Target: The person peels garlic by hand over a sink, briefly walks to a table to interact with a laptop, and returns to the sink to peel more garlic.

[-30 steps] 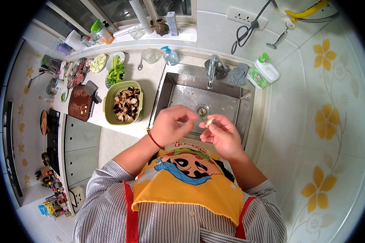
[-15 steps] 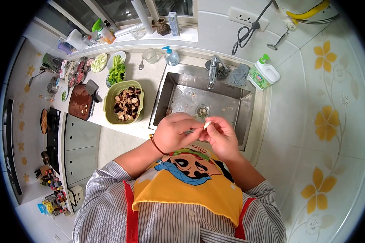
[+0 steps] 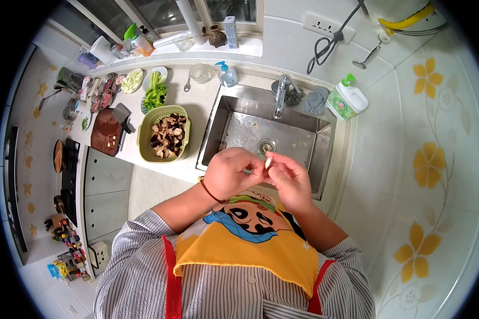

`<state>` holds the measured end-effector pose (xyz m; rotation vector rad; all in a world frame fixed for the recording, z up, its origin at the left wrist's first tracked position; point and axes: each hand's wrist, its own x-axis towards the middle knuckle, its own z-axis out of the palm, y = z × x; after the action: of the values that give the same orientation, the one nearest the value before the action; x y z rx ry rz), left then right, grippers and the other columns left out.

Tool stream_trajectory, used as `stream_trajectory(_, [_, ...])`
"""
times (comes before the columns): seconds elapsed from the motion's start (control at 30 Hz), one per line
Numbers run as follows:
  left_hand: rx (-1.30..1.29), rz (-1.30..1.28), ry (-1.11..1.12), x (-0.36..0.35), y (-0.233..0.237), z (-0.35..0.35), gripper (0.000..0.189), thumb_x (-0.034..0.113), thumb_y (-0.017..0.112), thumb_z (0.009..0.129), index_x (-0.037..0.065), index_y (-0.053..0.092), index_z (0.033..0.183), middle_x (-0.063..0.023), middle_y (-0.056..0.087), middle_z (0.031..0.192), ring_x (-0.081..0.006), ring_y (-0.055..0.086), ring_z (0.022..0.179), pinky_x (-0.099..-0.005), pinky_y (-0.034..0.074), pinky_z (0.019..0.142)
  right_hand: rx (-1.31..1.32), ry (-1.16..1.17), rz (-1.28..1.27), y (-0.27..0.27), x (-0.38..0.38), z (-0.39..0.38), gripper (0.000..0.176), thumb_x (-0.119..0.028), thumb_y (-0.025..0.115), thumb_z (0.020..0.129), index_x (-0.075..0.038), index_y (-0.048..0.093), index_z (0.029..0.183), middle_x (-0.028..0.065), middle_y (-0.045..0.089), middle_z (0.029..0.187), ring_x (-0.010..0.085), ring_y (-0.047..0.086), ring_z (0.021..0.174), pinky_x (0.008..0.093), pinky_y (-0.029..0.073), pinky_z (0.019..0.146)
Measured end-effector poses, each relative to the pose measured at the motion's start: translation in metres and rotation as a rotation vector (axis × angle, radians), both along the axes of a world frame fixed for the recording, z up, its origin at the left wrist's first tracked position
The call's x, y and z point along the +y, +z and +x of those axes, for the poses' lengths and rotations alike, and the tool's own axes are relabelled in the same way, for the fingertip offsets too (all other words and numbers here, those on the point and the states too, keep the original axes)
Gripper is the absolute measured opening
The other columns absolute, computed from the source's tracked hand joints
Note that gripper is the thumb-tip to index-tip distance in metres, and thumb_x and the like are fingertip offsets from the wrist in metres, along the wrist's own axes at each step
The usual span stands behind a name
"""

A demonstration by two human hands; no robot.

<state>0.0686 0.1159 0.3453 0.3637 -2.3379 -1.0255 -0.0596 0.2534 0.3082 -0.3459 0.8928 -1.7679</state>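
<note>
Clove: I have one small pale clove (image 3: pixel 269 161) up between the two hands, above the near part of the sink (image 3: pixel 239 119), close to the drain (image 3: pixel 266 146) in my view.
Right hand (image 3: pixel 291 183): thumb and forefinger pinching the clove, other fingers curled behind.
Left hand (image 3: pixel 233 169): fingers bent, tips together right at the clove; I can't make out whether they grip it.
Apron text: red lettering (image 3: pixel 270 193) at the far edge of the yellow apron (image 3: pixel 245 266), foreshortened and partly behind the right hand; I can't read it. Cartoon face below.
Detergent label: white bottle (image 3: pixel 353 102), green cap, green-and-white label; print too small for me.
Sill print: upright box (image 3: pixel 230 32) has markings, illegible from here. Orange-labelled spray bottle (image 3: pixel 143 45), same.
Pump bottle (image 3: pixel 228 75): blue top, just behind the sink; no lettering I can resolve.
Colander (image 3: pixel 139 139): green, left of the sink, holding dark-edged chopped pieces (image 3: pixel 168 135).
Board (image 3: pixel 102 126): brown, a few pale bits (image 3: pixel 111 139) on it, cleaver (image 3: pixel 122 112) alongside.
</note>
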Motion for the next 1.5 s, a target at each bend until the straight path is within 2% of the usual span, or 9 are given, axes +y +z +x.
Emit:
stream_trajectory(0.07, [0.030,-0.024,0.014,-0.001,0.000,-0.001,0.013,0.008,0.079,0.073,0.006,0.068,0.079,-0.0079,0.066,0.072,-0.0250,0.067,0.064,-0.0334,0.055,0.058,0.295,0.030,0.056,-0.004,0.000,-0.002,0.028,-0.007,0.059,0.100,0.005,0.060,0.125,0.0117,0.069,0.107,0.0190,0.069,0.094,0.0342,0.059,0.085])
stream_trajectory(0.23, [-0.107,0.120,0.078,-0.012,0.006,0.003,0.010,0.008,0.078,0.073,0.005,0.070,0.080,-0.0092,0.068,0.074,-0.0231,0.068,0.065,-0.0324,0.056,0.061,0.246,0.175,0.162,0.002,0.002,-0.015,0.028,-0.010,0.059,0.100,0.004,0.060,0.124,0.0131,0.070,0.106,0.0185,0.070,0.093,0.0311,0.058,0.081])
stream_trajectory(0.43, [-0.141,0.060,0.208,-0.034,-0.001,-0.002,0.011,0.006,0.077,0.075,0.000,0.070,0.081,-0.0090,0.069,0.075,-0.0151,0.068,0.063,-0.0267,0.054,0.059,0.130,0.216,0.189,0.008,0.005,-0.018,0.027,-0.013,0.056,0.101,0.001,0.059,0.123,0.0151,0.070,0.107,0.0193,0.069,0.087,0.0315,0.057,0.079])
stream_trajectory(0.6, [-0.097,0.194,0.086,-0.029,-0.032,-0.005,0.012,0.010,0.075,0.084,0.004,0.073,0.094,-0.0117,0.070,0.082,-0.0203,0.070,0.069,-0.0305,0.056,0.063,0.149,0.066,0.263,-0.003,0.000,-0.016,0.024,-0.013,0.055,0.101,0.001,0.058,0.120,0.0148,0.069,0.102,0.0190,0.067,0.080,0.0321,0.057,0.074])
stream_trajectory(0.63, [-0.092,0.171,0.054,-0.026,-0.025,-0.004,0.015,0.015,0.072,0.086,0.006,0.073,0.098,-0.0125,0.070,0.083,-0.0261,0.070,0.073,-0.0356,0.056,0.065,0.216,0.038,0.281,-0.010,0.000,-0.014,0.022,-0.012,0.054,0.101,0.001,0.059,0.118,0.0143,0.069,0.099,0.0189,0.066,0.075,0.0324,0.056,0.070])
stream_trajectory(0.77, [-0.070,0.361,-0.116,-0.015,-0.010,0.004,0.017,0.020,0.072,0.088,0.007,0.073,0.099,-0.0117,0.070,0.085,-0.0275,0.068,0.076,-0.0362,0.054,0.069,0.376,0.041,0.287,-0.017,0.002,-0.010,0.024,-0.014,0.053,0.102,0.005,0.059,0.115,0.0118,0.066,0.093,0.0168,0.061,0.069,0.0304,0.054,0.065])
stream_trajectory(1.0, [-0.128,0.413,-0.044,-0.013,-0.017,0.012,0.016,0.024,0.072,0.089,0.009,0.074,0.095,-0.0109,0.069,0.083,-0.0278,0.067,0.074,-0.0365,0.052,0.067,0.538,-0.002,0.208,-0.017,-0.001,-0.003,0.020,-0.010,0.055,0.101,0.005,0.060,0.113,0.0085,0.066,0.092,0.0126,0.061,0.074,0.0274,0.054,0.070])
stream_trajectory(1.13, [-0.136,0.315,-0.049,-0.012,-0.027,0.015,0.017,0.025,0.071,0.090,0.009,0.073,0.095,-0.0107,0.068,0.083,-0.0283,0.066,0.074,-0.0364,0.052,0.067,0.623,-0.008,0.232,-0.018,0.000,-0.006,0.022,-0.010,0.056,0.101,0.006,0.062,0.114,0.0088,0.066,0.090,0.0129,0.062,0.073,0.0279,0.055,0.069])
stream_trajectory(1.5, [-0.059,0.286,-0.087,-0.007,-0.036,0.018,0.012,0.018,0.071,0.085,0.006,0.067,0.089,-0.0102,0.066,0.082,-0.0295,0.066,0.073,-0.0370,0.053,0.067,0.599,-0.072,0.224,-0.033,0.002,-0.003,0.025,-0.013,0.056,0.102,0.009,0.063,0.115,0.0098,0.067,0.094,0.0144,0.065,0.079,0.0287,0.057,0.071])
